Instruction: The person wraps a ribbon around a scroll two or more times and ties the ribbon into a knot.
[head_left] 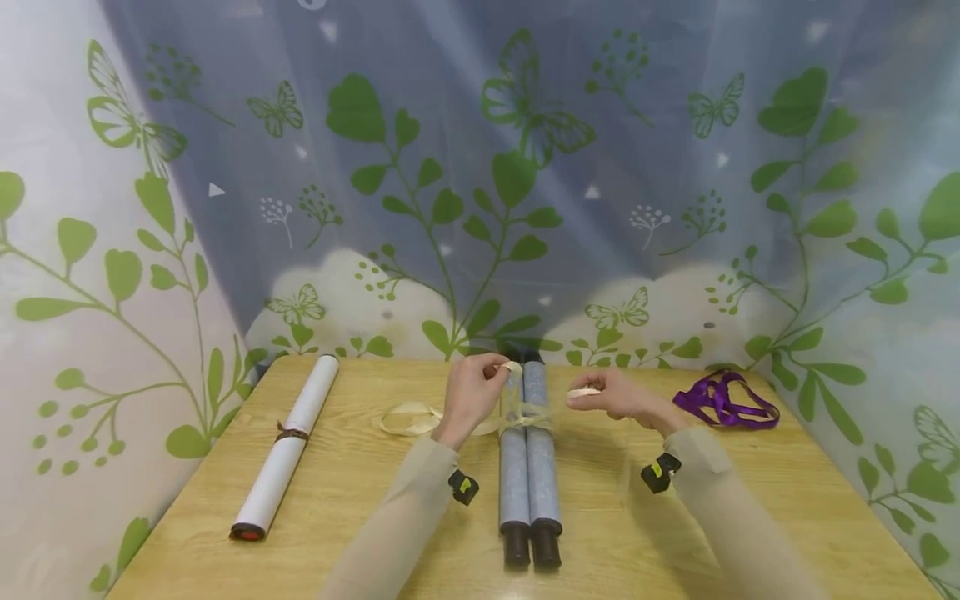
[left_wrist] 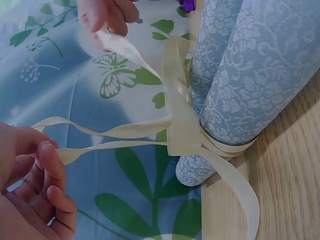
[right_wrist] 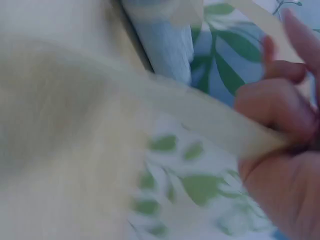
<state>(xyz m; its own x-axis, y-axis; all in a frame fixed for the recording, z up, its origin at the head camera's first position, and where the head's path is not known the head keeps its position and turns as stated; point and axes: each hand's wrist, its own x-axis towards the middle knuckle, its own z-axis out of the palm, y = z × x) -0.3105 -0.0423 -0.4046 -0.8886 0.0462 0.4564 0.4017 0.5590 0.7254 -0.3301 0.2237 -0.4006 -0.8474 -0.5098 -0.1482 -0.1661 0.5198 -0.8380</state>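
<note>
Two rolled scrolls (head_left: 513, 483) in pale blue floral cloth, with dark end knobs, lie side by side on the table. A cream ribbon (left_wrist: 182, 120) runs around both and forms a loop at the crossing, seen in the left wrist view. My left hand (head_left: 471, 396), above the left scroll, pinches a looped length of this ribbon between thumb and fingers. To the right of the scrolls, my right hand (head_left: 622, 396) pinches another length, drawn taut in the left wrist view. The right wrist view is blurred, but shows the ribbon (right_wrist: 210, 120) running into the right hand's fingers.
A white scroll (head_left: 288, 446) tied with a thin brown cord lies at the left of the wooden table (head_left: 360, 500). Purple ribbon (head_left: 723, 404) sits loosely heaped at the back right. A curtain (head_left: 465, 250) with leaves and butterflies hangs behind the table.
</note>
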